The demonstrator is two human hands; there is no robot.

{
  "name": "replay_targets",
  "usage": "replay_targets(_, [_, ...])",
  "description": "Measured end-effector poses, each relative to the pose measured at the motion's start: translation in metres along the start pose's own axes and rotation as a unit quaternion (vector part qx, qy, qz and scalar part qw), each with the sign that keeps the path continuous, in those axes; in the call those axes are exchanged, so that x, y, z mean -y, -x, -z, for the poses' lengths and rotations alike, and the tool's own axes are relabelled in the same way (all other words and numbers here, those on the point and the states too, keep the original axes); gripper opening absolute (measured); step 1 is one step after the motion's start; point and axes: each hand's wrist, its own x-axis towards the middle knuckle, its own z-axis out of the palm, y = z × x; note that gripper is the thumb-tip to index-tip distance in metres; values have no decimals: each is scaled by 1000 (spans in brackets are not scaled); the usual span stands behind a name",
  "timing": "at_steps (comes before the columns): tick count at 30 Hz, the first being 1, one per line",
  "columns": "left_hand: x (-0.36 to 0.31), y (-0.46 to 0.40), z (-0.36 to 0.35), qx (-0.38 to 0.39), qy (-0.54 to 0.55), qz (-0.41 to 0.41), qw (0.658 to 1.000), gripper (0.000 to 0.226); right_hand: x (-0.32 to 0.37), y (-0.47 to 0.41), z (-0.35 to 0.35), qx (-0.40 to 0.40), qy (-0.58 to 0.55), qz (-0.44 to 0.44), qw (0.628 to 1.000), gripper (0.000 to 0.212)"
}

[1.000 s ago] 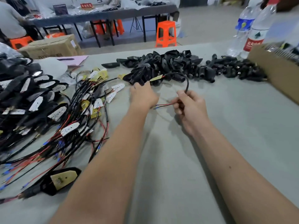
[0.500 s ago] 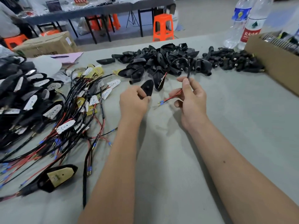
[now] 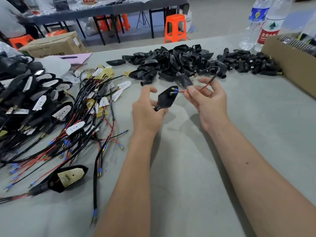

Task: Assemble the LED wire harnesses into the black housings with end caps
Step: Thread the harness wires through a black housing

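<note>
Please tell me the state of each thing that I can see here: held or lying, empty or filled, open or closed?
left hand: grips the black housing by its stem
black housing: held above the table, wire tips at its open face
right hand: pinches the wire harness
wire harness: held, looped, terminals at the housing
assembled housing: lying, LED board fitted
housing pile: loose, empty
cardboard box: open
</note>
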Motion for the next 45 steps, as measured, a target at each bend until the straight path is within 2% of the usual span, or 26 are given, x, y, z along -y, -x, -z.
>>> replay_targets(5, [1, -3, -1, -3, -23, -14, 1000, 45, -9, 1, -2, 4, 175, 35, 984, 27])
replay_targets(14, [1, 0, -8, 16, -26, -26, 999, 37, -11, 8, -4, 39, 276, 95, 956, 23])
replay_targets(19, [2, -1, -8, 27, 19, -9, 999, 34, -12, 5, -2, -7, 300, 111, 947, 23])
replay_targets(21, [1, -1, -8, 43, 28, -7, 999, 32, -12, 5, -2, -18, 282, 96, 954, 24])
replay_targets(26, [1, -1, -7, 56, 51, 10, 997, 31, -10, 4, -3, 19, 160, 13, 987, 23])
replay_targets(29, [3, -1, -6, 50, 45, 19, 998, 31, -14, 1, -1, -8, 188, 4, 982, 25])
replay_targets(31, [3, -2, -5, 48, 91, 42, 994, 32, -16, 1, -1, -22, 222, 12, 975, 24])
replay_targets(35, [-1, -1, -6, 35, 221, 94, 970, 23, -11, 0, -1, 1, 150, -26, 988, 24])
replay_targets(39, [-3, -2, -2, 75, 320, 153, 932, 14, -6, 1, -2, 29, 103, -48, 993, 22])
replay_targets(45, [-7, -2, -1, 64, 357, 176, 915, 8, -4, 5, -3, 32, 100, -50, 993, 21])
